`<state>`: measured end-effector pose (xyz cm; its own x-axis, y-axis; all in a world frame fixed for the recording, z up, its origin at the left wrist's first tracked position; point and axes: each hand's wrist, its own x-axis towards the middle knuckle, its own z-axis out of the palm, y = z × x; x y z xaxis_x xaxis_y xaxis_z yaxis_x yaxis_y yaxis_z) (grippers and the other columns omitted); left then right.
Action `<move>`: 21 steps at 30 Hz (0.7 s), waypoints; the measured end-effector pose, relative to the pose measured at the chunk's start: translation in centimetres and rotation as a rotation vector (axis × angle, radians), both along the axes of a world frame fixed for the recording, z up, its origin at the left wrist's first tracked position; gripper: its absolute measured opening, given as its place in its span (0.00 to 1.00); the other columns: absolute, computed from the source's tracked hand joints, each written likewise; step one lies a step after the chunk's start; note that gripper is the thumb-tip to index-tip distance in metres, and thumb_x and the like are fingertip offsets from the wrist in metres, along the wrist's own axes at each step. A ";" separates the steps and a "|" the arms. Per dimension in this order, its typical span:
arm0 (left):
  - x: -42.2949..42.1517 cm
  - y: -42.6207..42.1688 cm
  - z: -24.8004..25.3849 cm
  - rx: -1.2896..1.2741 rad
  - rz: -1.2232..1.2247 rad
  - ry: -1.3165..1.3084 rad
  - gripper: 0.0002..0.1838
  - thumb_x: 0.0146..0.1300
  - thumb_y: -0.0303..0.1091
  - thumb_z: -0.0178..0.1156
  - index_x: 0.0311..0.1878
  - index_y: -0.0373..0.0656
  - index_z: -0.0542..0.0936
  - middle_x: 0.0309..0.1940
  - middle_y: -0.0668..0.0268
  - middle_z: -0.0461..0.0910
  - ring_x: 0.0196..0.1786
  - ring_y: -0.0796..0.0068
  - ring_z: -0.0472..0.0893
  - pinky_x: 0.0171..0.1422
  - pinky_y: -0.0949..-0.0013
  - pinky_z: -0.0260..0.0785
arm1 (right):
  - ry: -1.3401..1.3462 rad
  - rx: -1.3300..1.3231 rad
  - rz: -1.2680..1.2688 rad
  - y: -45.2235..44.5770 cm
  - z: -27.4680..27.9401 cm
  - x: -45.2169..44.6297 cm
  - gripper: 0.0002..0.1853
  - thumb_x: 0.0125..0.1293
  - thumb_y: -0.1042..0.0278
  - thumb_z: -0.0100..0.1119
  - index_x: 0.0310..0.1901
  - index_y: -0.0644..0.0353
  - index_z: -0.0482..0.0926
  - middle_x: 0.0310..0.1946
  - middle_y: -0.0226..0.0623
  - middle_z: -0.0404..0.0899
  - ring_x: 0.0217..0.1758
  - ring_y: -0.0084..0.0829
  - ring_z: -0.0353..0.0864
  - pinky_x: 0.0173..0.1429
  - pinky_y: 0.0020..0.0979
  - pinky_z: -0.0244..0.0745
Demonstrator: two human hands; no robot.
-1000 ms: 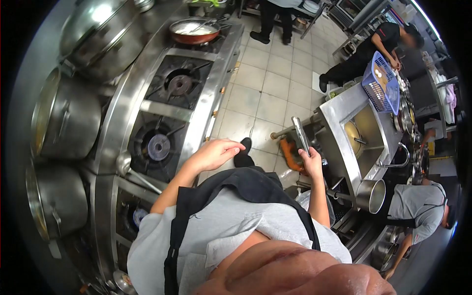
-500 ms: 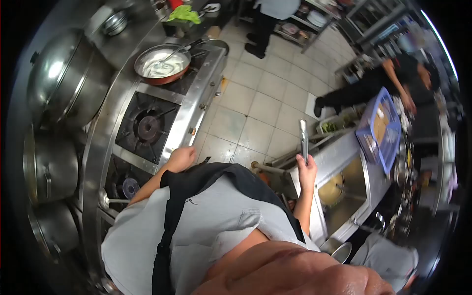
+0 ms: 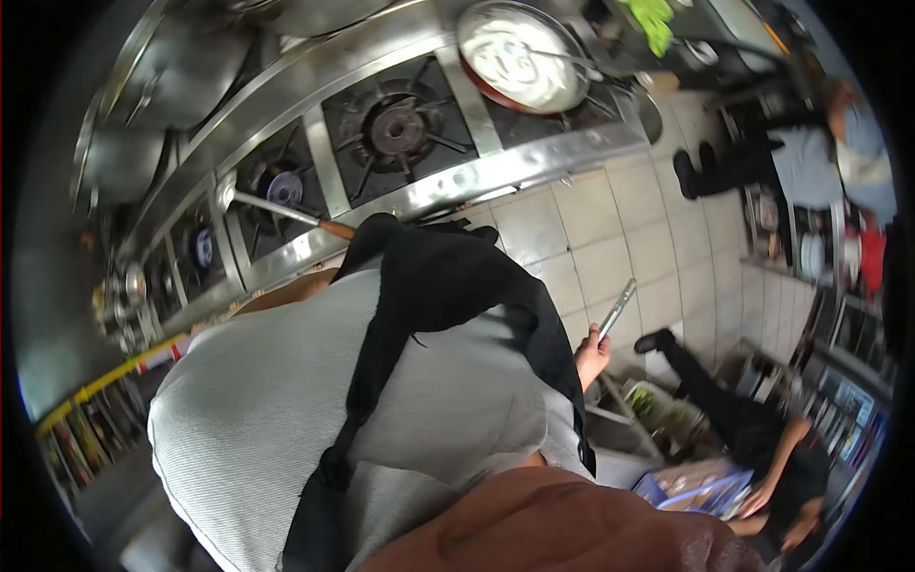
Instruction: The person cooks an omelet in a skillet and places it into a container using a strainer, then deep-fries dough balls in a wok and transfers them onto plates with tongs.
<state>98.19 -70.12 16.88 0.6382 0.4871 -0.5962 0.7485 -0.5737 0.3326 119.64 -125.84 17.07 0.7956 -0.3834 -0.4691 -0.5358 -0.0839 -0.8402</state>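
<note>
My right hand is closed round a slim metal utensil that looks like tongs, pointing up and away over the tiled floor. Of my left arm only part of the forearm shows, near the stove's front edge; the hand itself is hidden behind my black apron. A ladle with a wooden handle lies across the burners just beyond that arm. On the far burner stands a red pan holding a white creamy mixture, with a metal utensil resting in it.
The steel stove runs along my front, with a bare burner in the middle. Large pots stand behind it. One person is at the far right; another bends by a purple basket.
My view and body have turned left towards the stove, so the pan is nearer. My left hand has gone out of sight. The metal utensil stays in my right hand.
</note>
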 end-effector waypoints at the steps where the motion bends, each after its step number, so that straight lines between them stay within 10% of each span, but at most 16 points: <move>1: -0.3 -0.6 -0.4 0.037 0.103 -0.043 0.30 0.70 0.60 0.49 0.43 0.37 0.82 0.37 0.48 0.83 0.42 0.51 0.83 0.47 0.53 0.72 | -0.011 0.008 0.050 -0.1 0.3 2.2 0.15 0.69 0.60 0.65 0.28 0.52 0.69 0.14 0.16 0.59 0.14 0.11 0.54 0.18 0.22 0.46; 6: 0.3 -3.8 -2.3 0.208 0.803 -0.300 0.35 0.69 0.65 0.49 0.42 0.34 0.82 0.35 0.46 0.84 0.43 0.48 0.83 0.50 0.52 0.72 | -0.016 -0.020 0.251 -2.3 -1.3 11.2 0.14 0.69 0.62 0.64 0.28 0.52 0.70 0.15 0.15 0.58 0.15 0.12 0.54 0.18 0.23 0.46; 10: 4.8 -4.6 -2.1 0.201 1.072 -0.208 0.43 0.50 0.75 0.63 0.44 0.36 0.80 0.42 0.47 0.84 0.49 0.51 0.84 0.55 0.57 0.73 | -0.003 -0.091 0.440 -4.6 -0.9 15.0 0.15 0.70 0.60 0.63 0.28 0.53 0.70 0.15 0.16 0.59 0.15 0.12 0.55 0.18 0.22 0.47; 16: 6.6 -1.5 -5.2 0.199 1.289 -0.076 0.30 0.53 0.55 0.64 0.44 0.33 0.81 0.42 0.46 0.85 0.51 0.51 0.84 0.55 0.57 0.74 | 0.002 -0.096 0.505 -8.0 -0.7 17.4 0.17 0.69 0.61 0.63 0.26 0.52 0.68 0.13 0.16 0.58 0.13 0.12 0.54 0.18 0.24 0.45; 21: 4.8 -5.1 0.2 0.425 1.436 -0.666 0.22 0.56 0.47 0.60 0.33 0.30 0.80 0.30 0.52 0.83 0.33 0.58 0.81 0.42 0.57 0.72 | 0.017 -0.162 0.561 -10.6 -0.9 17.2 0.17 0.69 0.61 0.63 0.26 0.52 0.67 0.14 0.16 0.57 0.14 0.12 0.53 0.18 0.24 0.44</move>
